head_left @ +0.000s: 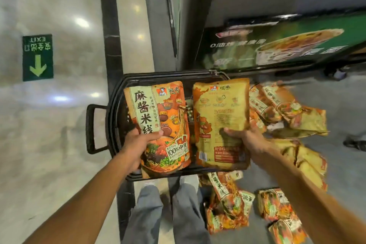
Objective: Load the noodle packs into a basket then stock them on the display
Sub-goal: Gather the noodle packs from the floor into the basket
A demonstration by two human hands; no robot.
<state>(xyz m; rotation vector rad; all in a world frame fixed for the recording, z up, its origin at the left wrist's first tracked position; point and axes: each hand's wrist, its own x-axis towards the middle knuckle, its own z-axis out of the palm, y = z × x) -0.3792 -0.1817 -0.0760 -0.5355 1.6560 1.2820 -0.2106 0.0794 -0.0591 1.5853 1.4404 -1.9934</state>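
A black plastic basket (pixel 118 93) stands on the floor in front of me, its handle sticking out to the left. My left hand (pixel 136 144) grips an orange noodle pack (pixel 158 117) by its lower left edge, front side up, above the basket's left half. My right hand (pixel 245 140) grips a second noodle pack (pixel 219 113), yellow back side up, above the basket's right half. Several more noodle packs lie in a loose pile (pixel 287 113) on the floor to the right of the basket, and others (pixel 227 202) lie near my feet.
A dark display stand with a green noodle banner (pixel 277 45) rises behind the basket at the upper right. A green exit sign (pixel 37 57) is stuck on the glossy floor at the left. My legs (pixel 166 214) stand just behind the basket.
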